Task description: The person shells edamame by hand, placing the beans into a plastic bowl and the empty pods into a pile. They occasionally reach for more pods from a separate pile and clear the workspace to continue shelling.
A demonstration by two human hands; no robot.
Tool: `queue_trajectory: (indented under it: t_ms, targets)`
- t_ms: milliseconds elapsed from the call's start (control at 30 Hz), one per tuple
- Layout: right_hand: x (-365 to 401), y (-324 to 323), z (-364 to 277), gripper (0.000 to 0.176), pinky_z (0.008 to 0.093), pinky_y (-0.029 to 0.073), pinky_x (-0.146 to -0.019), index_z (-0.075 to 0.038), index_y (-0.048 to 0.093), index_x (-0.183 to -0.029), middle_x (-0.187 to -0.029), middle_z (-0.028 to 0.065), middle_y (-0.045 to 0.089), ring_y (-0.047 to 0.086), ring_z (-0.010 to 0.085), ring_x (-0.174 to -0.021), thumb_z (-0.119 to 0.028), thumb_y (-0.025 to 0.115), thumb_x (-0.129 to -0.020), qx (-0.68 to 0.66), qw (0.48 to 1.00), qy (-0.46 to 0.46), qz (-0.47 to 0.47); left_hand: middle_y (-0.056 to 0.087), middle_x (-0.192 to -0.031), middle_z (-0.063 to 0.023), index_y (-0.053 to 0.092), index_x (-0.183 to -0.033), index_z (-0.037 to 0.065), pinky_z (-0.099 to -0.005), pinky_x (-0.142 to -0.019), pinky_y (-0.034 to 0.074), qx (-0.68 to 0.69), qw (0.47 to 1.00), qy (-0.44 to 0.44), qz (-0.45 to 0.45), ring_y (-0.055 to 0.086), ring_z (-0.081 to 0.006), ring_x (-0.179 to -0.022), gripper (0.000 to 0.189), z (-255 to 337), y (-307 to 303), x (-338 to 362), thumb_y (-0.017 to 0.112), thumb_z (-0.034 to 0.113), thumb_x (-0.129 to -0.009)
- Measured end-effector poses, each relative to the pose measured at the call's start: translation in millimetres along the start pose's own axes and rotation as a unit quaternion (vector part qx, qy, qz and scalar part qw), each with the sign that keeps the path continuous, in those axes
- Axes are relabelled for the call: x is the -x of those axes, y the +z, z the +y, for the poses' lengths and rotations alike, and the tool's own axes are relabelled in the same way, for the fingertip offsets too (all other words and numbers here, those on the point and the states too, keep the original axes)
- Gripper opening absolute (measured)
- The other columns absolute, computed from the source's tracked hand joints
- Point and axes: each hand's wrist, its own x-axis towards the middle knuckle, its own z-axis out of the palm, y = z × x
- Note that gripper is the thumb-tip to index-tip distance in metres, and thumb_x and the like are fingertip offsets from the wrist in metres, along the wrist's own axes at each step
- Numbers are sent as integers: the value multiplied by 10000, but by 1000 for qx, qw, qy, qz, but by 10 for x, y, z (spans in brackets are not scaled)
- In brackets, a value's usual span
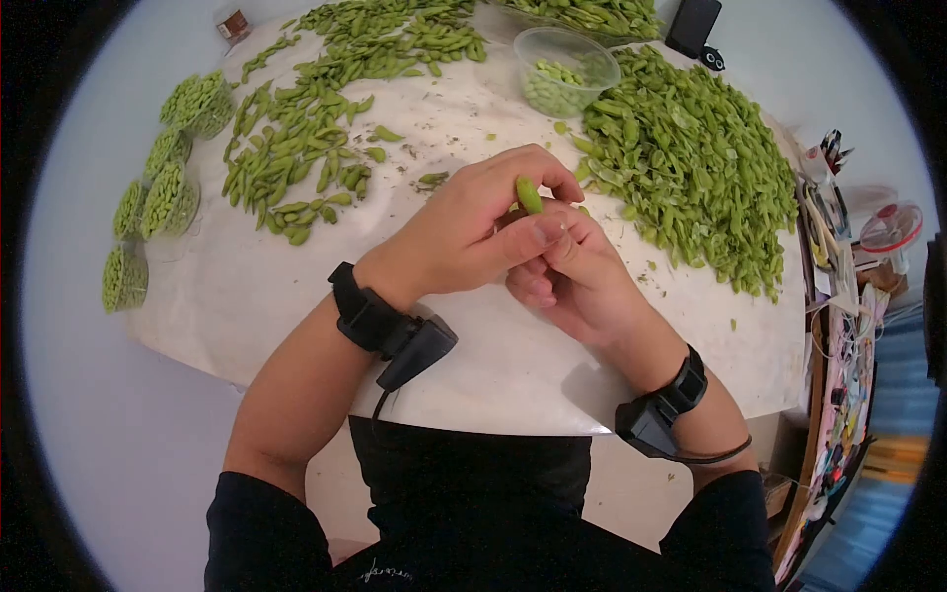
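Over the middle of the table, my two hands meet around a green edamame pod (pixel 530 194). One end of the pod sticks up between the fingers of my left hand (pixel 472 219), which is closed on it. My right hand (pixel 584 266) is curled against the same pod, thumb and fingertips pinched close to the left thumb. The pod's lower part is hidden by the fingers. Beyond my hands stands a clear plastic tub (pixel 604 79) with shelled green beans (pixel 555 87) in it.
Unshelled pods (pixel 286 158) spread over the left and back. A large heap of opened pods (pixel 681 163) lies right. Several tubs of beans (pixel 170 200) line the left edge. A phone (pixel 693 25) stands at the back; a cluttered shelf (pixel 843 326) adjoins the right.
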Motion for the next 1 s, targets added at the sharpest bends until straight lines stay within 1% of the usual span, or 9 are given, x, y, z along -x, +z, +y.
queue_trajectory:
  t_ms: [100, 200, 333, 633, 733, 800, 833, 933, 1000]
  targets:
    - [16, 19, 23, 263, 221, 321, -544, -100, 521, -1007, -812, -25, 498, 421, 90, -641, -296, 641, -878, -67, 998, 18, -14, 576, -924, -93, 573, -1032, 8, -282, -732, 436, 9, 1000, 26, -8, 547, -207, -801, 452, 7, 2, -6, 451, 418, -887]
    - [19, 57, 22, 247, 232, 318, -557, -116, 513, -1015, -815, -29, 501, 413, 92, -650, -281, 637, -880, -92, 995, 26, -8, 613, -902, -95, 586, -1038, 15, -283, -730, 458, 13, 997, -52, -63, 583, -216, -787, 414, 137, -71, 10, 451, 374, -881]
    - [18, 69, 25, 233, 239, 315, -559, -142, 505, -1032, -818, -29, 506, 406, 98, -646, -284, 624, -889, -113, 993, 34, 6, 645, -913, -108, 593, -1040, 21, -297, -748, 486, -15, 998, -30, -48, 627, -230, -806, 378, 80, -32, 9, 438, 329, -887]
    - [4, 96, -10, 256, 221, 314, -525, -118, 506, -1003, -794, -18, 523, 423, 89, -616, -354, 566, -923, -62, 996, 35, 58, 664, -930, -108, 588, -1109, 24, -294, -721, 506, -43, 995, -77, -48, 655, -220, -774, 364, 70, -54, 1, 401, 289, -945]
    - [-45, 161, -128, 312, 204, 304, -504, -82, 538, -995, -779, -9, 526, 427, 72, -604, -387, 546, -930, 99, 980, 18, 170, 671, -941, -110, 551, -1197, 23, -292, -693, 512, -30, 989, -135, -47, 663, -197, -731, 372, 73, -78, 10, 392, 255, -953]
    - [-7, 160, -221, 279, 188, 322, -524, -57, 557, -994, -771, -16, 519, 440, 57, -626, -325, 578, -920, 276, 922, -46, 267, 677, -937, -113, 516, -1248, 21, -292, -679, 514, -61, 991, -121, -21, 668, -179, -715, 392, -37, -65, 14, 390, 250, -956]
    - [3, 158, -249, 264, 180, 331, -534, -44, 567, -994, -768, -20, 516, 446, 50, -637, -295, 594, -915, 361, 876, -78, 311, 677, -931, -152, 481, -1297, 38, -313, -681, 514, -99, 986, -134, -32, 678, -227, -746, 411, -57, -76, 9, 414, 232, -941]
    - [-57, 124, -165, 191, 177, 322, -525, -36, 601, -968, -678, -64, 475, 405, 13, -602, -181, 668, -863, 480, 810, -213, 261, 663, -929, -188, 425, -1363, 73, -359, -679, 516, -205, 969, -113, -75, 667, -314, -747, 468, -12, -101, 16, 444, 223, -921]
    - [-63, 114, -130, 210, 165, 346, -549, -33, 605, -948, -714, -52, 523, 444, 6, -632, -108, 733, -800, 452, 834, -203, 245, 656, -908, -197, 346, -1415, 99, -394, -686, 512, -223, 965, -107, -86, 643, -363, -742, 535, 3, -90, 19, 460, 221, -907]
